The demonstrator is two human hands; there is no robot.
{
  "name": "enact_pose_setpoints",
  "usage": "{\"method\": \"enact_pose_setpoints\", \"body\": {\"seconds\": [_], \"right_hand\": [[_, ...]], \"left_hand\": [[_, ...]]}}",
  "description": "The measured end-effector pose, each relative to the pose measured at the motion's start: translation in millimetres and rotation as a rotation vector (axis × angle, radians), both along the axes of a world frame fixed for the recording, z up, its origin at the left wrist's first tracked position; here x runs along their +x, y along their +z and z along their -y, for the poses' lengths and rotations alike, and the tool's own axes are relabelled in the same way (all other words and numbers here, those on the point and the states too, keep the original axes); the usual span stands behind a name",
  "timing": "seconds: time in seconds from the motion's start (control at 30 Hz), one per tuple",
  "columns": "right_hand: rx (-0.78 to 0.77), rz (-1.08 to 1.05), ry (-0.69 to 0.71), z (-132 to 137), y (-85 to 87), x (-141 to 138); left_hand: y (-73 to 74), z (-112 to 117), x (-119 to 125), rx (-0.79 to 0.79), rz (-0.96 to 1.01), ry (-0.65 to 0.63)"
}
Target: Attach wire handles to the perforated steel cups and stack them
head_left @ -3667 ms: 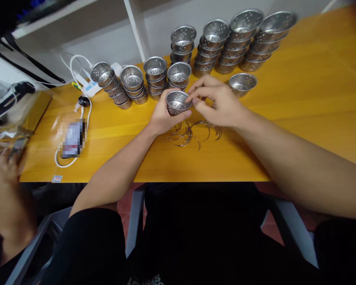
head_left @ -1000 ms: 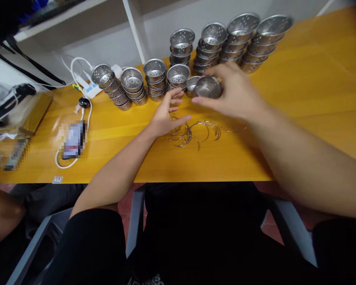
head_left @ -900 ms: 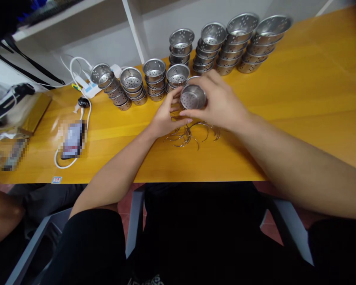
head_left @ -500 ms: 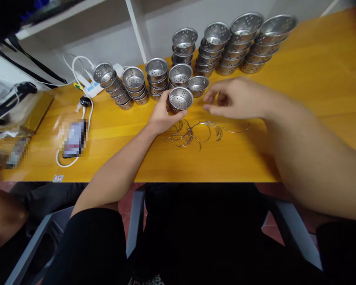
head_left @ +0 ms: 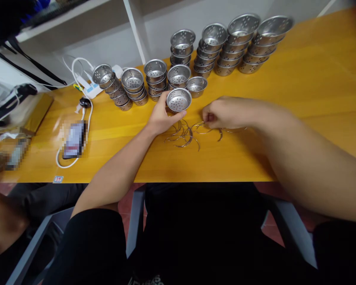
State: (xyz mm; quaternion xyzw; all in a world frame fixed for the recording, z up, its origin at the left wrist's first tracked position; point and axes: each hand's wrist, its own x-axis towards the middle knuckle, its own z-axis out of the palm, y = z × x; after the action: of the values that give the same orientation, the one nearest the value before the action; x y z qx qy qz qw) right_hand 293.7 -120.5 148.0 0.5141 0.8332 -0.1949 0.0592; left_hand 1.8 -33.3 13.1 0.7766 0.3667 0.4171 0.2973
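My left hand is wrapped round the side of a perforated metal cup, its open mouth facing up toward me. Below that cup lies a loose pile of thin curved metal wires on the wooden table. At the right end of the pile, my right hand is closed in a pinch, fingertips down on a curved wire; the fingers partly hide it. Just behind the held cup stand a single perforated cup and a short stack of cups.
Several stacks of perforated cups line the back of the table. To the left are a power strip, a white cable and a blurred-out device. Another person's arm shows at lower left.
My right hand has come down and nearer, from above the table to the wires, and its fingers have closed. My left hand keeps holding the cup in nearly the same place.
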Motion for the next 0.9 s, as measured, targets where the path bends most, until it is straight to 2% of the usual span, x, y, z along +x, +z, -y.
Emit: {"method": "enact_pose_setpoints", "body": {"seconds": [0.17, 0.33, 0.63, 0.9], "right_hand": [[0.046, 0.058, 0.010, -3, -5.9, 2], [0.030, 0.028, 0.018, -4, -4.5, 7], [0.105, -0.264, 0.013, -9, -1.4, 28], [0.118, -0.420, -0.032, -9, -3.3, 27]], "left_hand": [[2.4, 2, -1, -0.004, -0.010, -0.015], [3.6, 2, -3, 0.000, -0.031, -0.021], [1.4, 1, -2, -0.025, -0.011, -0.014], [1.5, 1, -2, 0.019, -0.014, -0.016]]}}
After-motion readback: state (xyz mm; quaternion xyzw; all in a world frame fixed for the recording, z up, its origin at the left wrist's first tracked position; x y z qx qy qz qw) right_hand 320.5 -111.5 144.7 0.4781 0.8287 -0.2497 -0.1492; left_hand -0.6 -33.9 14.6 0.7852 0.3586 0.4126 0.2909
